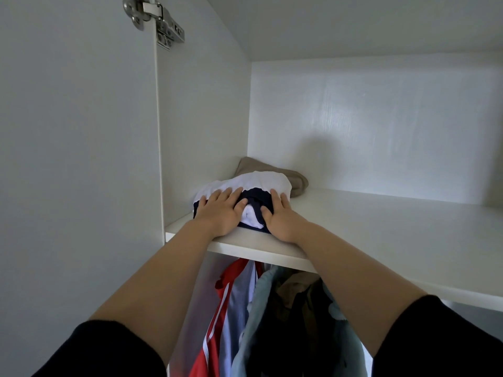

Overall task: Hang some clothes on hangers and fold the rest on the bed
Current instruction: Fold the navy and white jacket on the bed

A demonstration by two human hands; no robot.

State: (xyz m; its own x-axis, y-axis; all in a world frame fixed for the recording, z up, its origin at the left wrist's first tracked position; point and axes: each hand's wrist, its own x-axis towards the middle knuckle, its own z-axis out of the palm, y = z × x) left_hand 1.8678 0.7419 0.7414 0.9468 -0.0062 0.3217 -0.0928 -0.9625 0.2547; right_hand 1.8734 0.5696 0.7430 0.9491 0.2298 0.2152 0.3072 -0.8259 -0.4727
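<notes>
The folded bundle (pixel 261 183), white cloth with navy parts, lies on the wardrobe shelf (pixel 381 227), at its front edge and close to its left end. Both hands are on it. The left hand (pixel 220 212) lies flat on the left part of the bundle, fingers straight and a little spread, the palm near the shelf's front edge. The right hand (pixel 281 217) rests on the right part, its fingers also straight and pointing to the back. Its thumb presses into the navy cloth between the two hands. Neither hand grips the bundle; they lie on top of it. Both arms reach up from below, and each has a black sleeve (pixel 109 352) near the elbow.

Just behind the bundle, touching it, lies a beige garment (pixel 255 165), partly hidden, toward the back left corner of the shelf.

Under the shelf hang several clothes close together: a red one (pixel 215 322) with white stripes at the left, then a light blue one (pixel 239 308), a teal one (pixel 261 308) and a dark one (pixel 299 336). How they hang I cannot see, because the shelf hides their tops.

At the left stands the open white door (pixel 76 159), with a metal hinge (pixel 160 20) at its top.
</notes>
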